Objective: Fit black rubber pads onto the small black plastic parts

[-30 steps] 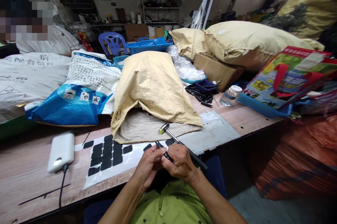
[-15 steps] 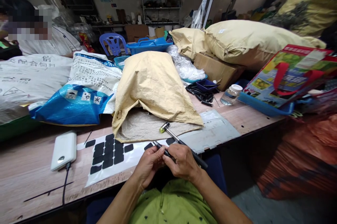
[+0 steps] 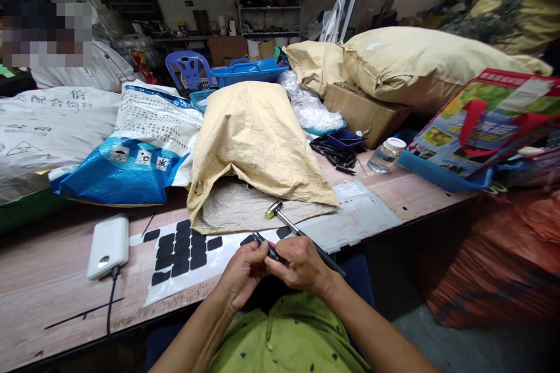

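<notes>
My left hand (image 3: 241, 273) and my right hand (image 3: 301, 266) meet at the table's front edge, both closed on a small black rod-shaped part (image 3: 266, 248) whose tip sticks out toward the upper left. Just beyond the hands lies a small hammer (image 3: 294, 232) with a yellow-tipped metal head and a black handle that runs behind my right hand. To the left lies a white backing sheet (image 3: 205, 271) carrying several black adhesive pads (image 3: 181, 251).
A white power bank (image 3: 108, 246) with its cable lies at the left. A tan woven sack (image 3: 256, 145), a blue-and-white bag (image 3: 140, 148), a heap of black parts (image 3: 338, 155) and a small jar (image 3: 386, 156) crowd the table. Another person (image 3: 65, 52) sits far left.
The view has shifted slightly. My hands stay together on the black part, with only small finger movement.
</notes>
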`<state>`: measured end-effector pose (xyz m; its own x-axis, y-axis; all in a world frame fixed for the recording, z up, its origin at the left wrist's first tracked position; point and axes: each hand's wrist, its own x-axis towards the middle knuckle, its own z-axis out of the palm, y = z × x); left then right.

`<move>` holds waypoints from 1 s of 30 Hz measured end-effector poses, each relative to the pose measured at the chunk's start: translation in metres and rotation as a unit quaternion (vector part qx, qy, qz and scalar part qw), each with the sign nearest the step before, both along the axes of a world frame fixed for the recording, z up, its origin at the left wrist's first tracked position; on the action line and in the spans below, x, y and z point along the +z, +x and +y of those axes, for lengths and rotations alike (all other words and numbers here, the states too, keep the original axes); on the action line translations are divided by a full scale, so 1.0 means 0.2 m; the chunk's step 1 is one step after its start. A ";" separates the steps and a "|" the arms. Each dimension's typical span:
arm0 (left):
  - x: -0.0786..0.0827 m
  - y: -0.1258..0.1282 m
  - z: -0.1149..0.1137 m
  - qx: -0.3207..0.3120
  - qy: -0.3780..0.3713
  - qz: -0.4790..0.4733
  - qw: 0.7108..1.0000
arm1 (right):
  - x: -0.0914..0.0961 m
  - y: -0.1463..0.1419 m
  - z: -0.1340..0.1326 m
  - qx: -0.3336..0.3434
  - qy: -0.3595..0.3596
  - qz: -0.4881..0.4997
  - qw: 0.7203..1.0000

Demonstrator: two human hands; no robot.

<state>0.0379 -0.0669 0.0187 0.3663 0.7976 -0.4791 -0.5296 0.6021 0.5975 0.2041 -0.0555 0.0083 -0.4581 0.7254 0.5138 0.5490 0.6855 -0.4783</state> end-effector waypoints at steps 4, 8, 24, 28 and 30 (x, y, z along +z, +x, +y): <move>-0.04 -0.02 0.00 0.004 -0.009 0.009 1.000 | 0.04 0.02 0.00 0.005 -0.072 -0.035 0.997; -0.06 -0.02 -0.01 0.004 -0.007 0.026 1.000 | 0.05 0.03 0.00 0.041 -0.103 -0.072 0.991; -0.04 -0.03 -0.03 0.013 0.031 0.021 0.999 | 0.08 0.06 -0.01 0.047 -0.141 -0.058 0.987; -0.04 -0.06 -0.02 0.029 0.051 0.051 0.997 | 0.07 0.08 -0.03 0.032 -0.175 -0.018 0.984; -0.04 -0.07 -0.02 0.037 0.063 0.063 0.995 | 0.05 0.07 -0.04 0.025 -0.188 -0.003 0.982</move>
<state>0.0238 -0.0715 0.0101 0.2485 0.8771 -0.4110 -0.4862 0.4799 0.7303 0.2189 -0.0631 0.0186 -0.5007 0.8394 0.2116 0.5229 0.4881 -0.6988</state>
